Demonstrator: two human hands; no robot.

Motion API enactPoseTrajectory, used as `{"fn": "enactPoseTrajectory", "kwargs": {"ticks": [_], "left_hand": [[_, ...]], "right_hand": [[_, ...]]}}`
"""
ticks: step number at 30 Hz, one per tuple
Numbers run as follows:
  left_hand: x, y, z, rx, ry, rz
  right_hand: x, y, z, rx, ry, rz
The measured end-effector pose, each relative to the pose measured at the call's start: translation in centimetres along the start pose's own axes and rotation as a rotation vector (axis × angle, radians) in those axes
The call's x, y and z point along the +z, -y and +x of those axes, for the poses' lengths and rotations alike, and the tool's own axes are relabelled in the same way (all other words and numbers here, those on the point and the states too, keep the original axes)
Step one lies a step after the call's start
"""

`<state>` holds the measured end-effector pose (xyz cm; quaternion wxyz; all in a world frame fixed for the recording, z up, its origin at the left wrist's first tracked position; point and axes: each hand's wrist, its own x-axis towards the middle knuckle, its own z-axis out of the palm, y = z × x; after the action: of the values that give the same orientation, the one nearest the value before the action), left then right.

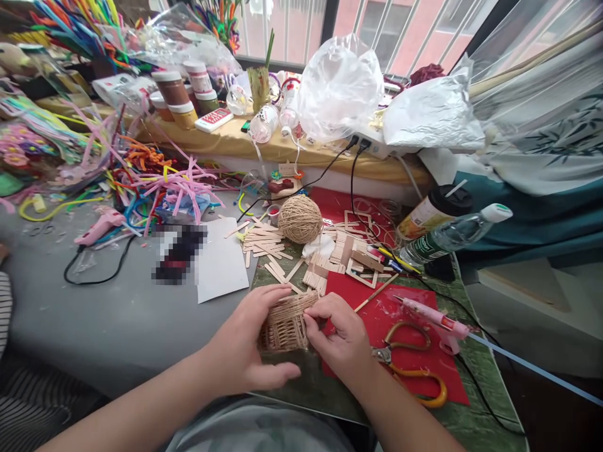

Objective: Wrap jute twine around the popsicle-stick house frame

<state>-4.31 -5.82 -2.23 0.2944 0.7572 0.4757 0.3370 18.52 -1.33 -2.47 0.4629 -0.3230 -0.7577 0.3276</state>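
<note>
A small twine-wrapped piece (286, 329), box-like with open rows of strands on its side, sits between my hands. My left hand (249, 336) holds it from the left, fingers over the far edge and thumb apart from it. At its right upper corner, my right hand (340, 333) pinches thumb and finger together on the twine (308, 309). Beyond them lies a ball of twine (300, 219) among wooden craft sticks (264, 242). Scissors (414, 364) with orange handles rest on red paper (377, 301), partly behind my right wrist.
A pink glue gun (436, 317) with its cord lies at right, near a water bottle (455, 235) and a lidded cup (431, 210). White paper (221, 260), another pink glue gun (100, 227) and pipe cleaners (176, 188) are at left. A person's striped sleeve shows far left.
</note>
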Motion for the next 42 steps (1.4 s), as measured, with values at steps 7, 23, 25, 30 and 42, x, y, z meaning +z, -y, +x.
{"fn": "enactPoseTrajectory", "kwargs": {"ticks": [7, 23, 25, 30, 42], "left_hand": [[0.5, -0.7, 2.8, -0.017, 0.029, 0.184], [-0.3, 0.7, 1.6, -0.099, 0.044, -0.031], [-0.2, 0.6, 1.8, -0.156, 0.018, -0.089], [0.5, 0.7, 1.9, -0.190, -0.065, -0.199], [1.4, 2.9, 0.2, -0.140, -0.243, -0.406]], "right_hand": [[-0.6, -0.8, -0.2, -0.132, 0.012, -0.081], [0.1, -2.5, -0.2, 0.112, -0.100, 0.025], [0.4, -2.7, -0.5, 0.141, -0.106, 0.032], [0.5, -2.7, -0.6, 0.114, -0.099, 0.057], [-0.5, -3.8, -0.5, 0.108, -0.096, 0.039]]}}
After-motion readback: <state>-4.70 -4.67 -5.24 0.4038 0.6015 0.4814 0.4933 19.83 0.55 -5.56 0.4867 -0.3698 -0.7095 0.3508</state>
